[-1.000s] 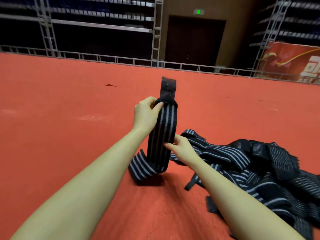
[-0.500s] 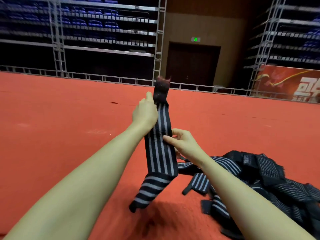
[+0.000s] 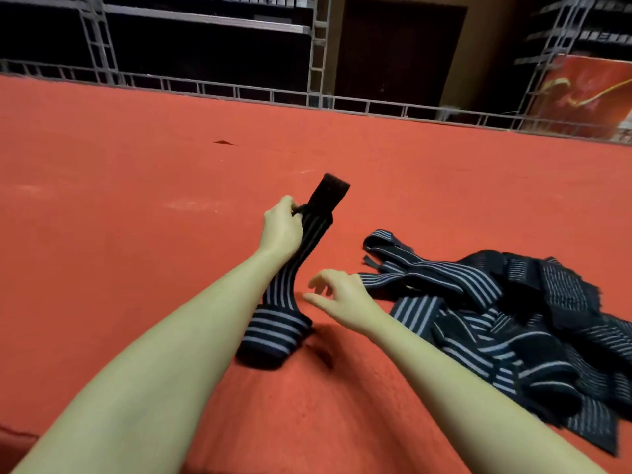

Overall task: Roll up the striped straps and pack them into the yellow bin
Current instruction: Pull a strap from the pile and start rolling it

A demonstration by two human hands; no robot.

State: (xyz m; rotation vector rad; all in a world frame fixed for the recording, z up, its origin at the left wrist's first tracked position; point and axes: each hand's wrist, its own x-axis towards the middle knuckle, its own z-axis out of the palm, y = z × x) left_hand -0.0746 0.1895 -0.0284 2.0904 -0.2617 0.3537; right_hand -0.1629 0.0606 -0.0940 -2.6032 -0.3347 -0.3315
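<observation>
My left hand (image 3: 282, 227) grips a black strap with pale stripes (image 3: 280, 292) near its plain black upper end, which sticks up past my fingers. The strap hangs down slanted, and its lower end lies folded on the red floor (image 3: 119, 217). My right hand (image 3: 337, 294) hovers just right of the strap, fingers loosely spread and holding nothing. A tangled pile of several more striped straps (image 3: 513, 323) lies to the right of that hand. No yellow bin shows in the head view.
The red carpeted floor runs far to the left and ahead. A low metal railing (image 3: 273, 95) borders its far edge, with scaffolding, dark seating and a red banner (image 3: 581, 97) behind it.
My right hand has let go of the strap and dropped lower. My left hand has lowered the strap, whose bottom end now folds onto the floor. The camera has tilted down.
</observation>
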